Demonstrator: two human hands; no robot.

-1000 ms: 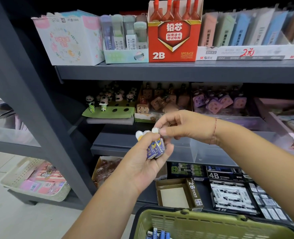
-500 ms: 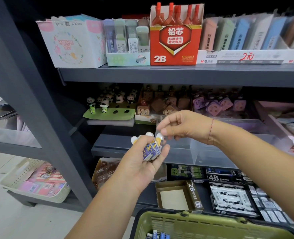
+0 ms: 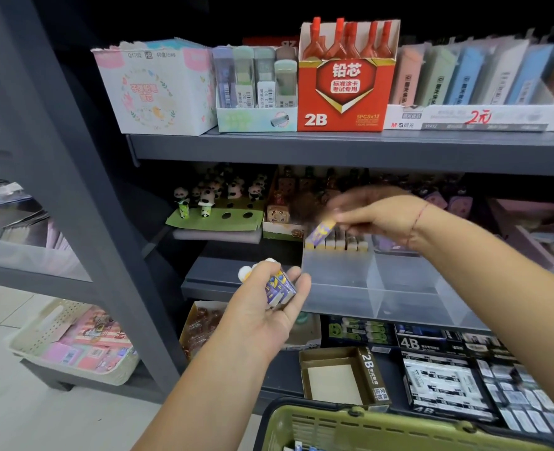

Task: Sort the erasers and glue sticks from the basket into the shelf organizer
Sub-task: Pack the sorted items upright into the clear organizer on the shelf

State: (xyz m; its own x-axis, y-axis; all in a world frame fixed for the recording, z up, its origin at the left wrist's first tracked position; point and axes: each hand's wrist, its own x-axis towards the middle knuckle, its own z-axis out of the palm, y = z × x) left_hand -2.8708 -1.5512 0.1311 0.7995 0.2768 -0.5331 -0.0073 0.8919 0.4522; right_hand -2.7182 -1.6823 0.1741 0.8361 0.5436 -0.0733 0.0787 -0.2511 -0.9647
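My left hand [image 3: 265, 307] holds a small bundle of erasers [image 3: 280, 288] with purple and yellow sleeves and white ends, below and left of the clear shelf organizer [image 3: 376, 288]. My right hand [image 3: 371, 216], blurred by motion, pinches a single eraser [image 3: 322, 230] above the organizer's back left corner. A row of several matching erasers [image 3: 340, 244] stands along the back wall of the left compartment. The olive green basket [image 3: 399, 428] is at the bottom edge, with a few items barely visible inside.
Grey shelves hold a red 2B lead box [image 3: 345, 89], pastel eraser boxes [image 3: 256, 89], panda figures [image 3: 210, 196] and 4B eraser packs [image 3: 438, 379]. An empty brown 2B carton [image 3: 340, 375] sits below. A cream floor basket [image 3: 73, 349] stands at the left.
My right hand pulled one eraser out of the bundle in my left hand and carried it up and right to the organizer. My left hand stayed roughly in place.
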